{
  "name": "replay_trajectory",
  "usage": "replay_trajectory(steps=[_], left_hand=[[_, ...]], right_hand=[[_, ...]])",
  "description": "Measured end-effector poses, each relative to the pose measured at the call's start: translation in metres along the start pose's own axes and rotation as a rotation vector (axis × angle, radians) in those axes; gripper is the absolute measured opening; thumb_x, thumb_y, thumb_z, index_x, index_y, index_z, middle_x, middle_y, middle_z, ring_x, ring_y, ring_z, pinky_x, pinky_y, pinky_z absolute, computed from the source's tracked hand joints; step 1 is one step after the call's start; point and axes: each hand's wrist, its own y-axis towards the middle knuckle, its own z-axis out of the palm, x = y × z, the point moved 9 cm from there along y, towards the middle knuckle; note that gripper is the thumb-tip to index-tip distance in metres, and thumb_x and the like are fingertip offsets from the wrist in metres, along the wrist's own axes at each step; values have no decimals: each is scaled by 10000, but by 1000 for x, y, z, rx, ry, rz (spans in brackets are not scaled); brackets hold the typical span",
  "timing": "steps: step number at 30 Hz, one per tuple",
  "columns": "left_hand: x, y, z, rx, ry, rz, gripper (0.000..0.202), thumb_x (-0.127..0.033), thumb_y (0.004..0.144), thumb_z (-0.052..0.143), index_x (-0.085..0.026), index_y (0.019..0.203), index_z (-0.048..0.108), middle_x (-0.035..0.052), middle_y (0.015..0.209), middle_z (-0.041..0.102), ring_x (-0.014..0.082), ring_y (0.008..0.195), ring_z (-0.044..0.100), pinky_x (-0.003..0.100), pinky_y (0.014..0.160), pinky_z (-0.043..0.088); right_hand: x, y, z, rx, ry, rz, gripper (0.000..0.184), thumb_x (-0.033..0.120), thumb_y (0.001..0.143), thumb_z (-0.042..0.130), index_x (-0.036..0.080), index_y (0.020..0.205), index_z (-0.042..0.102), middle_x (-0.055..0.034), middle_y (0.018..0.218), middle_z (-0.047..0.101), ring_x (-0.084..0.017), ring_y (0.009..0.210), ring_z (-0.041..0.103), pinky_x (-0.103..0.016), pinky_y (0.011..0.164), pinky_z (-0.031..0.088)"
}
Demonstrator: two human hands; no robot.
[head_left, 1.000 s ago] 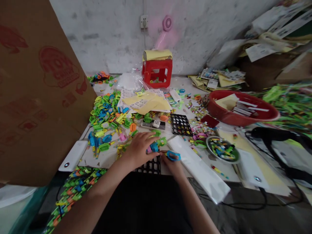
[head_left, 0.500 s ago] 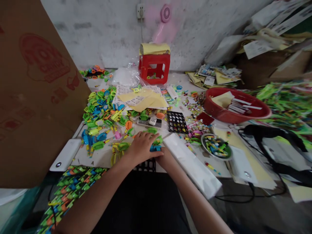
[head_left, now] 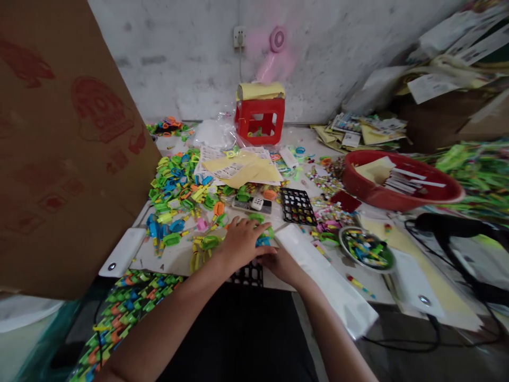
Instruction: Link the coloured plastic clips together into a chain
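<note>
Palm down, my left hand (head_left: 243,241) lies over a black grid tray (head_left: 248,276) at the table's front edge, its fingers stretched forward and its thumb pointing right. Beside it, my right hand (head_left: 280,262) reaches in close to that thumb; its fingertips are partly hidden, so I cannot tell whether they grip anything. A blue plastic piece (head_left: 263,241) shows between the hands, with a green plastic piece (head_left: 256,217) just beyond the left fingers. Left of the hands lie green ring-shaped pieces (head_left: 210,242) with yellow parts.
A large cardboard box (head_left: 79,159) blocks the left side. To the right are a long white packet (head_left: 326,281), a bowl of small colourful pieces (head_left: 393,260) and a red basin (head_left: 361,191). Farther back are another black grid tray (head_left: 296,193) and a red stool (head_left: 260,139).
The whole view has shifted, so things appear farther right and slightly lower. My right hand has drawn slightly back from under the left thumb and shows more. The left hand keeps nearly the same pose.
</note>
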Motion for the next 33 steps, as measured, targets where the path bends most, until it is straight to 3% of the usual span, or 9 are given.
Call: replay_trajectory(steps=[3,6,9,12,16,19,24,28,33], left_hand=[[13,-8,-16,-114,-48,-47,640,-670,808,519,-274,1310,526,83,1276,599,286,1192,507,545,1105,233],[35,-18,-26,-241,-87,-188,696,-703,758,556,-246,1283,552,102,1349,541,322,1261,453,541,1078,304],[42,-24,-17,-258,-184,-247,637,-652,782,581,-209,1240,577,110,1250,602,289,1161,541,458,989,433],[38,-22,-8,-239,-233,-248,576,-605,795,601,-193,1196,602,100,1134,652,269,1071,584,426,940,471],[57,-22,-17,-241,-347,-208,436,-476,893,525,-225,1248,568,72,1227,628,231,1121,566,395,973,458],[117,-38,-32,-259,-263,-313,366,-172,928,399,-220,1243,578,71,1246,617,206,1129,545,398,986,431],[188,-57,-17,36,-73,-283,336,-63,775,516,-203,1013,706,66,1134,668,240,1045,555,408,949,415],[192,-60,-29,44,-103,-242,284,-66,762,507,-212,882,720,55,1045,683,215,1002,583,361,922,434],[152,-87,-82,-262,-417,-321,239,-91,747,500,-198,877,670,51,1027,661,206,999,595,347,920,446]], right_hand=[[-9,-7,-25,-154,165,125,400,463,847,487,167,1010,702,-83,804,727,-215,700,660,-351,670,532],[-5,-12,-48,-457,374,263,611,598,880,400,199,1321,539,-116,1269,619,-255,1127,593,-432,954,475],[25,1,-31,-374,483,233,659,655,911,282,292,1457,347,-18,1531,335,-201,1407,298,-424,1167,224],[42,13,-13,-259,518,215,690,686,904,258,306,1479,291,10,1557,272,-168,1444,192,-407,1197,109],[26,9,-18,-289,549,257,693,689,906,228,307,1482,290,-7,1551,288,-198,1431,242,-427,1185,171],[3,-11,-37,-427,563,283,671,662,911,279,314,1485,275,-34,1520,356,-221,1371,369,-429,1129,315],[-20,-56,-50,-572,444,369,626,656,780,543,218,1225,585,-97,1187,639,-252,1029,606,-388,864,516],[1,-75,-37,-514,339,281,479,604,815,514,178,977,662,-46,752,638,-179,634,574,-299,592,499],[61,-81,13,-228,194,124,341,477,894,477,215,994,670,-18,690,634,-169,595,584,-265,559,475]])
